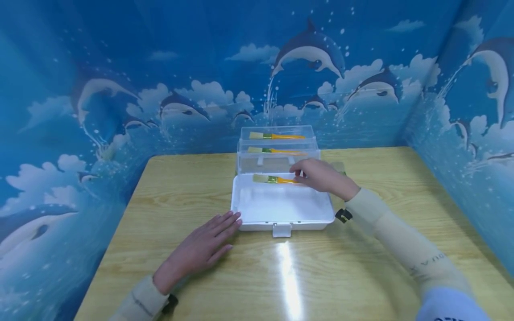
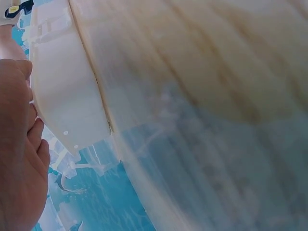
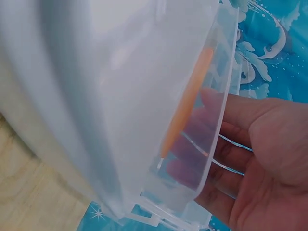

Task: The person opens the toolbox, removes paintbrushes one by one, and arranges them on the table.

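A white plastic box stands open on the table, its clear raised section behind. One paintbrush with an orange handle shows in the top clear tray, another paintbrush just below. A third paintbrush lies along the box's rear side. My right hand is at this brush's handle end, fingers bent. In the right wrist view the fingers show through clear plastic beside the orange handle; whether they pinch it is unclear. My left hand rests with straight fingers at the box's front left corner.
The wooden table meets blue dolphin-printed walls at the back and sides. A latch hangs at the box's front. Behind the right hand, a small pale and green item is partly hidden. Dark devices are strapped at both wrists.
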Motion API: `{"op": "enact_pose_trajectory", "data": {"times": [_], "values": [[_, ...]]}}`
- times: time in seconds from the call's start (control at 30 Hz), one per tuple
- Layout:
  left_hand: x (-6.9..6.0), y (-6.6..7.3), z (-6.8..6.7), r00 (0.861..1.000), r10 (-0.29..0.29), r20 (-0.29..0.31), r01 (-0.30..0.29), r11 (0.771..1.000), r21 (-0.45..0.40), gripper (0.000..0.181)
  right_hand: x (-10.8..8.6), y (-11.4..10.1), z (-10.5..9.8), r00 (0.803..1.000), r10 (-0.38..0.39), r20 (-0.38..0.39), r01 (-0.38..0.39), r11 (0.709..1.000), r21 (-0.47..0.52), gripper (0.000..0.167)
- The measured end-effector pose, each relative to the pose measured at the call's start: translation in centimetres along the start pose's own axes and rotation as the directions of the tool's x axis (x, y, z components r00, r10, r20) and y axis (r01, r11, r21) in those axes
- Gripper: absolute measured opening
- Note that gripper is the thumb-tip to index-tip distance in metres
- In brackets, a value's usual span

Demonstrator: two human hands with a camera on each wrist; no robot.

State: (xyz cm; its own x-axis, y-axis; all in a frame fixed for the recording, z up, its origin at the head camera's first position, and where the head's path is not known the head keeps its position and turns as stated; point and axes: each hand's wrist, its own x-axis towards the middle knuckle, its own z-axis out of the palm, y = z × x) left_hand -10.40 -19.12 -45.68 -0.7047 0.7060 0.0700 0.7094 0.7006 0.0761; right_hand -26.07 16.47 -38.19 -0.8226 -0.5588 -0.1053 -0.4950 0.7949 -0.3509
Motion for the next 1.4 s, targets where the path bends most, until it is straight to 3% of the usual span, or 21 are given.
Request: {"op": "enact_pose_trajectory", "data": {"times": [0.47,0.7,1.4], "values": [[0.0,0.1,0.3,1.0,-0.002,-0.017,0.002,1.0,-0.006,0.063,0.6,-0.5,-0.7,0.994,-0.085,0.064,0.089,0.994,-0.069,0.026],[0.0,0.1,0.3,0.999,0.003,-0.034,-0.003,1.0,0.002,0.065,0.9,-0.5,-0.9,0.993,-0.085,0.077,0.09,0.994,-0.067,0.03],[0.0,-0.1,0.2,1.0,-0.001,-0.007,0.001,1.0,-0.012,0.064,1.5,-0.8,-0.4,0.991,-0.115,0.069,0.121,0.99,-0.077,0.025]]}}
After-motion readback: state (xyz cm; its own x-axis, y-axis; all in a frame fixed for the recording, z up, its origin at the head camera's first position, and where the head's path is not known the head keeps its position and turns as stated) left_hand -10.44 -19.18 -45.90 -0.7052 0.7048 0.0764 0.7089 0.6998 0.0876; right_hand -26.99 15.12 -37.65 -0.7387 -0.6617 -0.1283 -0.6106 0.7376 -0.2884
